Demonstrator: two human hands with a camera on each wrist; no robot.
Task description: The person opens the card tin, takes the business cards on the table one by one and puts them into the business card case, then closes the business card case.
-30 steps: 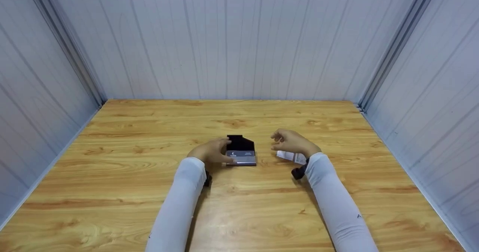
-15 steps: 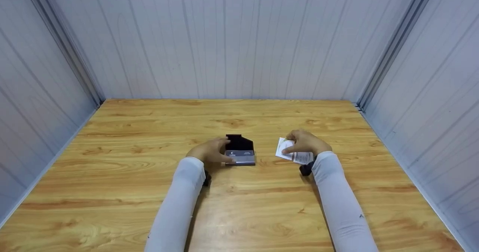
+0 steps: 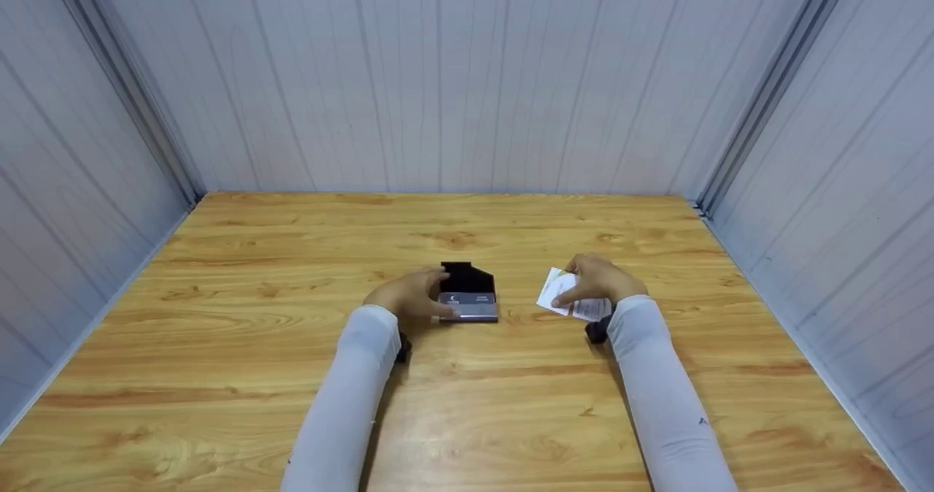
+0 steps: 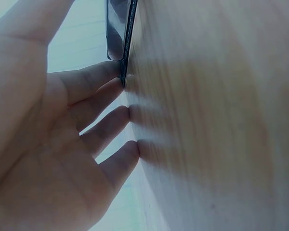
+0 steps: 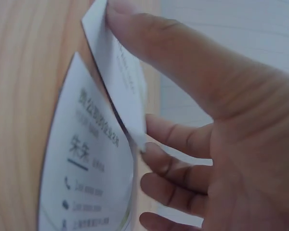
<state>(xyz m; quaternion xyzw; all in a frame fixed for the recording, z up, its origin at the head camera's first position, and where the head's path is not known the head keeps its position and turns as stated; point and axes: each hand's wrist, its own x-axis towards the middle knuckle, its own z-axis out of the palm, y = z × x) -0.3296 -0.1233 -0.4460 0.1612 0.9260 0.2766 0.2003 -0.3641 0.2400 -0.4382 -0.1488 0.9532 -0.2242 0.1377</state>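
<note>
Pinch grip by the right hand (image 3: 600, 282) holds a white card (image 3: 556, 286) across its edges, angled off a second card (image 3: 591, 309), right of centre in the head view, while, I judge, the left hand (image 3: 407, 294) holds the open card case (image 3: 471, 302) mid-frame to stop it sliding.

The person's left forearm (image 3: 338, 412) and right forearm (image 3: 665, 397), both sleeved in white, slant inward from the near side of the card case (image 3: 468, 280). I can see the left hand (image 3: 408, 293) holding the card case at its left end, thumb by the near corner, two fingertips at its edge, the other two spread just beside it. Apart to its right, the right hand (image 3: 602, 282) pinches a white card (image 3: 558, 287), thumb nearer the person, other fingers loosely bent.
</note>
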